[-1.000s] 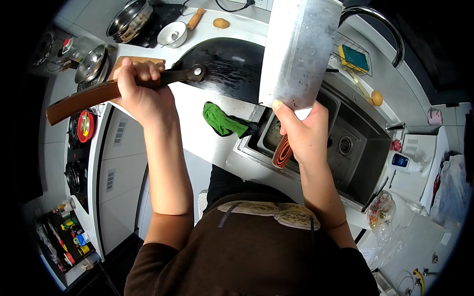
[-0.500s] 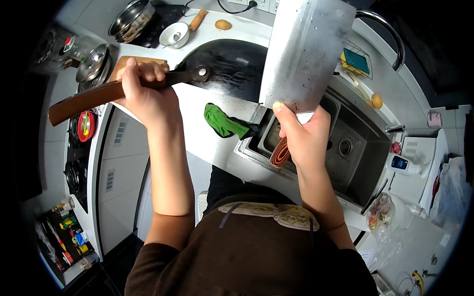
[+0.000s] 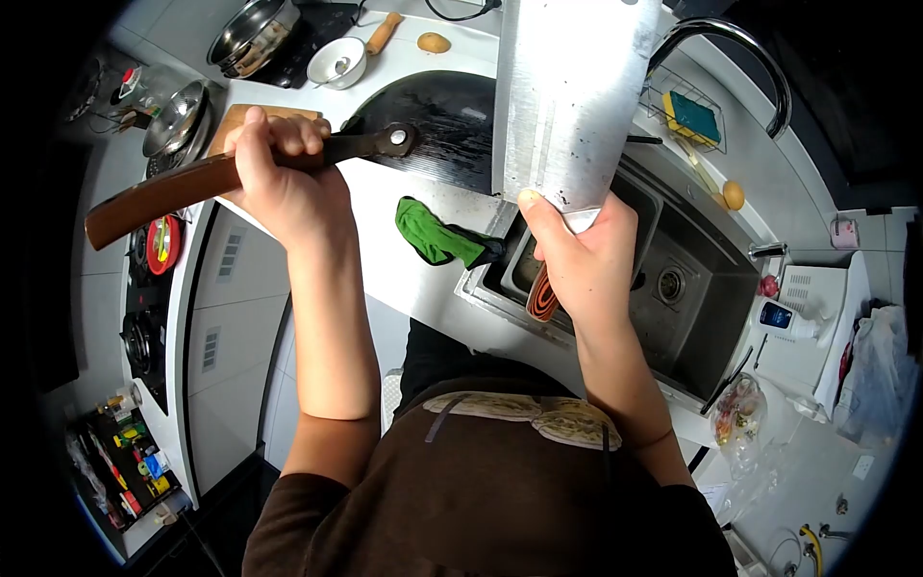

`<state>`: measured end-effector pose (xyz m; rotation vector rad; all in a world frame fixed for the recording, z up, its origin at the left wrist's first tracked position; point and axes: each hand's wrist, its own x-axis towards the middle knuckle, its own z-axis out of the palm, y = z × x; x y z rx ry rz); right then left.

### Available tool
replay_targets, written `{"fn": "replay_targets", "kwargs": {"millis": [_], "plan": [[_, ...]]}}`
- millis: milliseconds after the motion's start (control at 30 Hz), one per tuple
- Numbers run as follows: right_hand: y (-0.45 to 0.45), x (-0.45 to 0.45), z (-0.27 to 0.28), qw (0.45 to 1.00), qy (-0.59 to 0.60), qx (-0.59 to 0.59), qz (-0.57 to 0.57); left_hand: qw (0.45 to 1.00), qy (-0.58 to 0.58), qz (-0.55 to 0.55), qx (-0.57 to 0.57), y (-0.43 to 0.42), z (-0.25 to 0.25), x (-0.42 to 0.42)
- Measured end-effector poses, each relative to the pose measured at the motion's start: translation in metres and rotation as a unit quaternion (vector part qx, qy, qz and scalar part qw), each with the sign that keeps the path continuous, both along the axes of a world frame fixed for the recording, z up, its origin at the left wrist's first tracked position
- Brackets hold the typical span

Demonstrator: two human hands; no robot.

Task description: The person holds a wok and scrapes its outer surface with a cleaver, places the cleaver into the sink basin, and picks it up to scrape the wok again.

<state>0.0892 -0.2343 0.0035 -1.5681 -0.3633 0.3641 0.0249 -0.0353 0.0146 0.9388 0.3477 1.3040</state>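
Note:
My left hand (image 3: 293, 188) is wrapped round the brown wooden handle of a black wok (image 3: 433, 130), whose dark body lies over the white counter, partly behind the blade. My right hand (image 3: 591, 255) grips a cleaver (image 3: 577, 106) by its orange-and-black patterned handle, thumb on the lower corner of the blade. The broad, spotted metal blade points up and away from me, above the sink's far left corner. A green cloth (image 3: 437, 234) with black edges lies on the counter between my hands, beside the sink.
The steel sink (image 3: 697, 317) is at the right, with a curved faucet (image 3: 774, 67) behind. A sponge (image 3: 690, 117) sits in a wire rack. Beyond the wok are a white bowl (image 3: 336, 63), a potato (image 3: 434, 42) and a pot (image 3: 252, 38). A wooden board (image 3: 240, 117) lies behind my left hand.
The cleaver has shifted slightly left and its blade has changed angle, with my right hand moving a little. My left hand still holds the wok handle, nearly unmoved.

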Motion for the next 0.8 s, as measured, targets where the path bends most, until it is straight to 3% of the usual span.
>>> {"fn": "replay_targets", "kwargs": {"millis": [800], "plan": [[-0.0028,-0.0019,0.0011,1.0,-0.003,-0.019,0.022,1.0,-0.003,-0.012,0.017,0.0022,-0.0027,-0.0025]]}}
